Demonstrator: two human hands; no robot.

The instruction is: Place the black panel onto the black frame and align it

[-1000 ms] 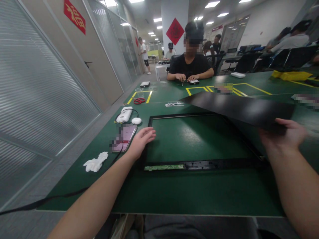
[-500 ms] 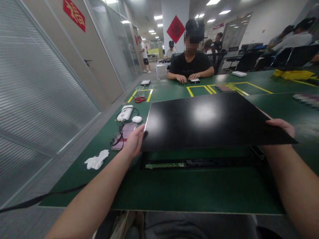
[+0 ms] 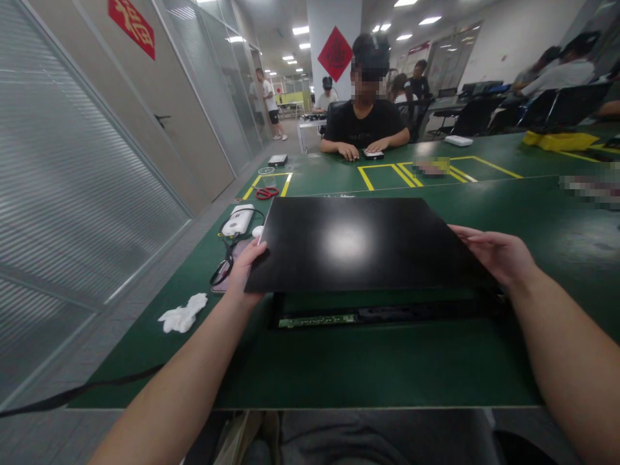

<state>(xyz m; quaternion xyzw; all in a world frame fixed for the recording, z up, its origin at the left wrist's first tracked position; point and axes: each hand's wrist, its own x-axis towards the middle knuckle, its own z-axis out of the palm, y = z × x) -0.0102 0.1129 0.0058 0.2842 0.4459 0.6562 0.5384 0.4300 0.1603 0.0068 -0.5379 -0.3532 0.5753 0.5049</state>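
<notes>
A flat, glossy black screen panel (image 3: 339, 265) is held tilted above the table, a bright reflection on its face. At its left edge my left hand (image 3: 245, 266) grips it, thumb on top and the other fingers mostly hidden. My right hand (image 3: 501, 255) supports the opposite edge, its fingertips along the side and partly underneath. Below the panel's near edge, a narrow green circuit board (image 3: 317, 320) lies in a dark frame (image 3: 411, 313) on the tabletop. The panel hides whatever is farther back beneath it.
On the green table (image 3: 378, 368), crumpled white tissue (image 3: 183, 313), a phone (image 3: 223, 281) with a black cable, a white device (image 3: 238, 220) and red-handled scissors (image 3: 266, 192) lie at left. Across the table sits a person (image 3: 365, 123) whose hands are near a small box (image 3: 372, 155).
The panel has shifted left and toward me, turning a little. My right hand has moved left along with it and changed its hold on the edge. My left hand still grips its side.
</notes>
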